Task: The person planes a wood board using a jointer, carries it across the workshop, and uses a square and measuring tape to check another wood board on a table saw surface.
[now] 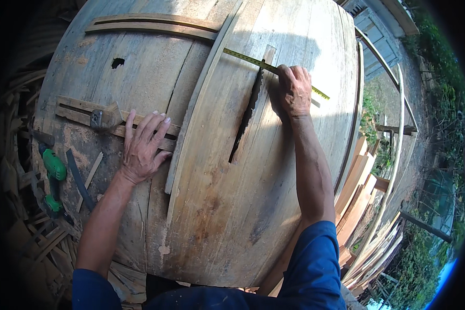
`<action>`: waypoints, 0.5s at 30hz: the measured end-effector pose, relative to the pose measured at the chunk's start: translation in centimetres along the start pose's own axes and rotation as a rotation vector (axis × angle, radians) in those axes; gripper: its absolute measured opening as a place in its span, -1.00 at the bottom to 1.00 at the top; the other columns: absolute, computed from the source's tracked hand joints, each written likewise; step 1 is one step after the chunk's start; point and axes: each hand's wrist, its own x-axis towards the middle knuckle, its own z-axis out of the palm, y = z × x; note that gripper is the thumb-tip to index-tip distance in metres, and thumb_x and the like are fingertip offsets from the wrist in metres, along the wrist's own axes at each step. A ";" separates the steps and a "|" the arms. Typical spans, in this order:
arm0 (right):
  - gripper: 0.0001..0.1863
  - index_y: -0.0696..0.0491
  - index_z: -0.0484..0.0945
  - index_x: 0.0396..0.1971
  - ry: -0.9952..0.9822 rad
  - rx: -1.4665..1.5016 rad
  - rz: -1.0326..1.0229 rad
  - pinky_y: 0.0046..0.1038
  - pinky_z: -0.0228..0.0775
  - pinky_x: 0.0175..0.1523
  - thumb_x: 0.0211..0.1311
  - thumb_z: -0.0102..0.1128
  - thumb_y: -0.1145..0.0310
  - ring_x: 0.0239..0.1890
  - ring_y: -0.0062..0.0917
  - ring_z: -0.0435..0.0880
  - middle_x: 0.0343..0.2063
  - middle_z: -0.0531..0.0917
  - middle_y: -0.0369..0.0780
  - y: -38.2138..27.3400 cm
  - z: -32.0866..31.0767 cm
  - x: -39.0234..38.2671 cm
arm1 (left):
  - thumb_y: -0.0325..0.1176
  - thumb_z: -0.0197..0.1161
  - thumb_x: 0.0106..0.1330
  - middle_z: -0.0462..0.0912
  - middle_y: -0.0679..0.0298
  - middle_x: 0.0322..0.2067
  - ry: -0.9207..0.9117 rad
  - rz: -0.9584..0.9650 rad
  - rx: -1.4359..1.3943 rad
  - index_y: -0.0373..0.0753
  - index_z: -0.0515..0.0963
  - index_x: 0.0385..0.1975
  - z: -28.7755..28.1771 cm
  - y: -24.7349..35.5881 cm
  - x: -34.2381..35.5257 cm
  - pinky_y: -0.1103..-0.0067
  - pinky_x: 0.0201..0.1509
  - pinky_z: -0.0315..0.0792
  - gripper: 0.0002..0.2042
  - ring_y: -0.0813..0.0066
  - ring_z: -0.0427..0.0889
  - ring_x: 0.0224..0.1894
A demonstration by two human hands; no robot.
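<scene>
My right hand (296, 90) is closed on a yellow measuring tape strip (245, 58), holding it flat across the wooden table. One end of the strip meets a long wooden fence (199, 98); the other sticks out past my hand. Under the strip, a dark toothed saw blade (248, 116) stands in a narrow slot in the tabletop. To the left of the fence, my left hand (144, 150) lies with fingers spread on a slotted wooden rail (82, 110). Beside its fingertips on that rail sits a rusty metal fastener (102, 120) with a wood piece.
A second slotted rail (155, 25) joins the fence farther off. Green power tool (54, 165), dark flat bar (79, 178) and wood sliver (90, 181) lie at the left edge. Cut planks (356, 191) are stacked right of the table (212, 232); scraps lie lower left.
</scene>
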 end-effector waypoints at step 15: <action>-0.76 -0.11 0.55 -0.18 0.032 0.027 -0.019 -0.25 0.32 -0.04 0.13 0.23 0.43 -0.21 -0.33 0.49 -0.35 0.48 -0.26 0.2 0.1 -0.2 | -0.18 0.43 0.06 0.37 0.17 0.31 0.019 0.003 -0.020 -0.18 0.27 0.41 0.0 0.2 0.2 -0.08 0.56 -0.22 -0.17 0.18 0.27 0.43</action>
